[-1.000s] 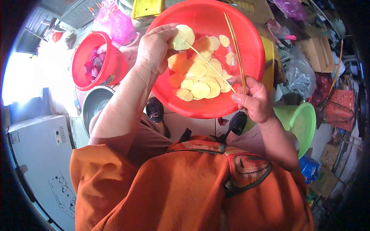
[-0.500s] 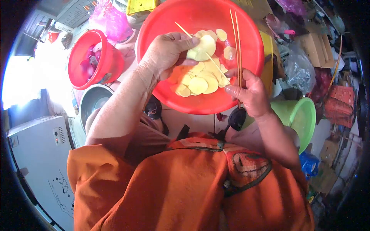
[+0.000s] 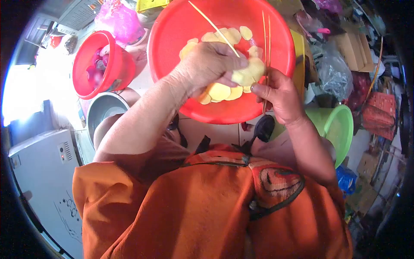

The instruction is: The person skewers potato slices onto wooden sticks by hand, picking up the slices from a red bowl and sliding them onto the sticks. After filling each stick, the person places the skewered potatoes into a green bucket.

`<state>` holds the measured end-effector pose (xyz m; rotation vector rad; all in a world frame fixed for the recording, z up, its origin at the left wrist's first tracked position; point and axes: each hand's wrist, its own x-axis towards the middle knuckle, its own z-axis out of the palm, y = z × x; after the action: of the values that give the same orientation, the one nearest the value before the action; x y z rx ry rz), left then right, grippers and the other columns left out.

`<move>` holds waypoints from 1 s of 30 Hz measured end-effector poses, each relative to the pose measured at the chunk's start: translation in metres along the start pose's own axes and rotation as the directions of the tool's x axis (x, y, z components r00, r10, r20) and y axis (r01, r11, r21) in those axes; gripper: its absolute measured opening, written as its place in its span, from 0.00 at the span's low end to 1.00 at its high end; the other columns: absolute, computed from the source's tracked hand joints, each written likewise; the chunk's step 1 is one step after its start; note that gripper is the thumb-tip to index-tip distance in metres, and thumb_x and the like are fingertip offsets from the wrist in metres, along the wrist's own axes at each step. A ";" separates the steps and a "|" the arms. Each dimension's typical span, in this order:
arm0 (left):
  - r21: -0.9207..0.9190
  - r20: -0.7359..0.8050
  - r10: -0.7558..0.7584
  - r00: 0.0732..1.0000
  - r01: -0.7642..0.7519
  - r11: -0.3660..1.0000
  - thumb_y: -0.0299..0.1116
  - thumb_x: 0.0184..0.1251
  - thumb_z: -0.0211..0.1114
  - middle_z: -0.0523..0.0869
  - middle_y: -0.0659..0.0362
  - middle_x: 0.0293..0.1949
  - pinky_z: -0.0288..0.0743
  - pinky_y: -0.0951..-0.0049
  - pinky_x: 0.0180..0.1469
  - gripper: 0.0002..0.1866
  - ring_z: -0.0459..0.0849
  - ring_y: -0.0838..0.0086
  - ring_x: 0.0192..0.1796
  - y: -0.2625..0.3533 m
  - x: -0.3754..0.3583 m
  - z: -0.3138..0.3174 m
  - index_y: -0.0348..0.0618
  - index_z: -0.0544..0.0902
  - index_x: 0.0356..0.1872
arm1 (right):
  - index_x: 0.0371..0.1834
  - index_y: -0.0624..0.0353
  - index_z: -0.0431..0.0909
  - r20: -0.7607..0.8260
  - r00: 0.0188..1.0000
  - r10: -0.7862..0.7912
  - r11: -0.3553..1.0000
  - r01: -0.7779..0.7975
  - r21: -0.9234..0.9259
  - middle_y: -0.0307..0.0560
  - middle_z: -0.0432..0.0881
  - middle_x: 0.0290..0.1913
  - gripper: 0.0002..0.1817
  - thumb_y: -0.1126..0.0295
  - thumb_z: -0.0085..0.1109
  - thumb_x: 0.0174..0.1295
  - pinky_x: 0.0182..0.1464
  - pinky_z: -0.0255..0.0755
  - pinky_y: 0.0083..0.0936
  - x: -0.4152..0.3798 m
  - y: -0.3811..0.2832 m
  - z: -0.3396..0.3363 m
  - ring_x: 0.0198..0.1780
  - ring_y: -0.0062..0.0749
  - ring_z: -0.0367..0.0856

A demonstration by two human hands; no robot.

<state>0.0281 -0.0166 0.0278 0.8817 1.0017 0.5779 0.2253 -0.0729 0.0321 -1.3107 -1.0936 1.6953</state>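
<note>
My left hand (image 3: 211, 64) is closed around pale potato slices (image 3: 251, 72) threaded on a thin wooden skewer (image 3: 211, 24). One end of that skewer slants up to the left, past my fingers. Close by on the right, my right hand (image 3: 282, 96) pinches two more skewers (image 3: 267, 41), which stand almost upright. Its thumb is at the lower end of the threaded skewer; whether it grips that one too is hard to see. Beneath both hands, a pile of loose potato slices (image 3: 219, 92) lies in a large red basin (image 3: 166, 43), partly hidden by my left hand.
A red bucket (image 3: 123, 71) with purple pieces inside stands at the left, above a grey basin (image 3: 95, 108). To the right are a green tub (image 3: 345, 138), clear plastic bags (image 3: 336, 71) and a cardboard box (image 3: 355, 52). A white cabinet (image 3: 47, 181) is at lower left.
My left hand has moved right and slightly down, bringing the potato slices next to my right hand. The skewer through them now sticks out farther at the upper left.
</note>
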 end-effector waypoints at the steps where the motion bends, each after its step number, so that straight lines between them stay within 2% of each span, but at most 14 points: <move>1: 0.012 0.013 -0.024 1.000 0.024 1.000 0.33 0.55 0.70 0.83 0.55 0.33 0.82 0.79 0.36 0.15 0.83 0.76 0.32 0.000 -0.002 0.007 0.34 0.79 0.39 | 0.44 0.59 0.77 0.023 1.000 0.020 1.000 -0.021 0.018 0.35 0.78 0.31 0.14 0.72 0.64 0.55 0.34 0.70 0.15 0.001 0.000 -0.001 0.29 0.16 0.74; 9: 0.205 0.195 -0.027 0.980 -0.013 0.979 0.25 0.51 0.67 0.83 0.59 0.35 0.80 0.77 0.38 0.15 0.83 0.74 0.37 0.003 0.007 -0.019 0.38 0.79 0.42 | 0.43 0.61 0.78 -0.059 0.997 -0.055 0.997 0.058 0.059 0.35 0.79 0.31 0.12 0.70 0.63 0.56 0.34 0.68 0.14 0.002 0.000 -0.014 0.28 0.16 0.73; 11: 0.690 0.096 0.152 0.984 -0.176 0.702 0.26 0.55 0.64 0.84 0.58 0.34 0.79 0.75 0.31 0.13 0.84 0.71 0.30 -0.009 0.021 -0.039 0.40 0.79 0.43 | 0.42 0.61 0.78 -0.083 0.994 -0.067 0.996 0.072 0.057 0.34 0.79 0.31 0.12 0.69 0.63 0.56 0.34 0.68 0.14 0.001 -0.002 -0.018 0.28 0.16 0.72; 12: 0.691 0.099 0.152 0.983 -0.178 0.701 0.26 0.55 0.64 0.84 0.58 0.34 0.79 0.75 0.31 0.13 0.84 0.71 0.30 -0.017 0.022 -0.045 0.40 0.79 0.43 | 0.42 0.61 0.78 -0.092 0.994 -0.056 0.996 0.062 0.068 0.34 0.79 0.30 0.12 0.69 0.63 0.56 0.34 0.68 0.14 0.000 -0.003 -0.019 0.28 0.15 0.72; 13: 0.963 0.036 0.266 0.963 -0.105 0.248 0.30 0.55 0.62 0.85 0.56 0.35 0.79 0.70 0.34 0.13 0.84 0.66 0.32 -0.021 0.021 -0.049 0.41 0.79 0.42 | 0.41 0.61 0.78 -0.100 0.994 -0.044 0.995 0.052 0.080 0.34 0.79 0.30 0.12 0.69 0.63 0.56 0.34 0.67 0.14 0.000 -0.003 -0.020 0.27 0.15 0.72; 14: 0.964 0.040 0.392 0.919 0.067 -0.256 0.34 0.56 0.61 0.85 0.54 0.35 0.79 0.64 0.37 0.13 0.85 0.60 0.34 -0.025 0.020 -0.050 0.42 0.79 0.42 | 0.41 0.61 0.78 -0.101 0.994 -0.045 0.995 0.053 0.081 0.34 0.79 0.30 0.12 0.69 0.63 0.56 0.34 0.67 0.14 0.000 -0.003 -0.021 0.27 0.15 0.72; 15: 0.964 0.040 0.391 0.920 0.067 -0.257 0.34 0.56 0.61 0.85 0.54 0.35 0.79 0.64 0.37 0.13 0.85 0.60 0.34 -0.031 0.022 -0.047 0.42 0.79 0.42 | 0.41 0.61 0.78 -0.099 0.994 -0.038 0.996 0.046 0.078 0.34 0.79 0.30 0.12 0.69 0.63 0.56 0.33 0.67 0.14 -0.001 -0.003 -0.020 0.27 0.15 0.72; 17: 0.999 -0.020 0.126 0.992 0.023 -0.027 0.39 0.59 0.56 0.84 0.51 0.38 0.78 0.60 0.43 0.14 0.83 0.55 0.39 -0.036 0.026 -0.029 0.43 0.80 0.40 | 0.41 0.60 0.78 -0.100 0.994 -0.034 0.996 0.042 0.079 0.34 0.79 0.30 0.12 0.69 0.63 0.56 0.33 0.67 0.14 -0.002 -0.003 -0.019 0.27 0.15 0.72; 18: 0.992 0.000 0.122 0.993 -0.015 0.122 0.39 0.58 0.56 0.84 0.50 0.40 0.77 0.61 0.46 0.14 0.83 0.59 0.43 -0.049 0.028 -0.026 0.43 0.80 0.40 | 0.41 0.60 0.78 -0.106 0.994 -0.017 0.997 0.025 0.079 0.35 0.79 0.31 0.12 0.69 0.63 0.56 0.33 0.67 0.14 -0.003 -0.003 -0.018 0.27 0.15 0.72; 21: 0.992 0.065 0.230 0.971 -0.038 -0.121 0.37 0.56 0.56 0.83 0.50 0.36 0.78 0.64 0.46 0.14 0.84 0.60 0.40 -0.074 0.031 -0.016 0.43 0.80 0.41 | 0.41 0.60 0.78 -0.100 0.995 0.003 0.998 0.003 0.066 0.35 0.80 0.31 0.12 0.70 0.63 0.55 0.32 0.67 0.14 -0.004 -0.005 -0.016 0.27 0.15 0.72; 25: 0.986 0.083 0.212 0.974 -0.049 -0.160 0.36 0.55 0.58 0.83 0.51 0.34 0.77 0.65 0.46 0.14 0.83 0.63 0.42 -0.070 0.032 -0.014 0.43 0.80 0.42 | 0.41 0.60 0.78 -0.082 0.997 -0.013 0.999 0.018 0.051 0.35 0.80 0.31 0.12 0.70 0.63 0.55 0.31 0.67 0.13 -0.005 -0.004 -0.015 0.27 0.14 0.72; 27: 0.992 0.084 0.038 0.996 -0.087 0.096 0.37 0.53 0.62 0.84 0.52 0.33 0.77 0.67 0.44 0.15 0.84 0.66 0.41 -0.053 0.032 -0.018 0.42 0.79 0.42 | 0.41 0.61 0.77 -0.065 0.998 -0.014 0.999 0.016 0.032 0.35 0.80 0.31 0.12 0.71 0.63 0.55 0.31 0.67 0.13 -0.007 -0.003 -0.017 0.27 0.14 0.72; 29: 0.902 0.032 0.115 0.993 -0.078 0.425 0.38 0.50 0.66 0.83 0.52 0.31 0.76 0.70 0.40 0.16 0.84 0.71 0.37 -0.041 0.041 -0.040 0.42 0.80 0.40 | 0.41 0.61 0.77 -0.047 0.999 -0.018 1.000 0.018 0.015 0.35 0.80 0.31 0.11 0.71 0.63 0.55 0.31 0.67 0.13 -0.010 -0.001 -0.019 0.27 0.14 0.72; 30: 0.767 -0.090 0.124 0.988 -0.011 0.642 0.37 0.48 0.68 0.83 0.54 0.29 0.76 0.72 0.36 0.16 0.83 0.72 0.35 -0.026 0.037 -0.047 0.39 0.80 0.37 | 0.41 0.62 0.77 -0.023 1.000 0.004 1.000 -0.005 -0.024 0.35 0.80 0.31 0.11 0.71 0.62 0.55 0.31 0.68 0.13 -0.011 0.001 -0.020 0.27 0.14 0.73</move>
<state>0.0026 0.0144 -0.0238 1.6667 1.3761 0.2466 0.2470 -0.0797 0.0333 -1.3457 -1.1011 1.6711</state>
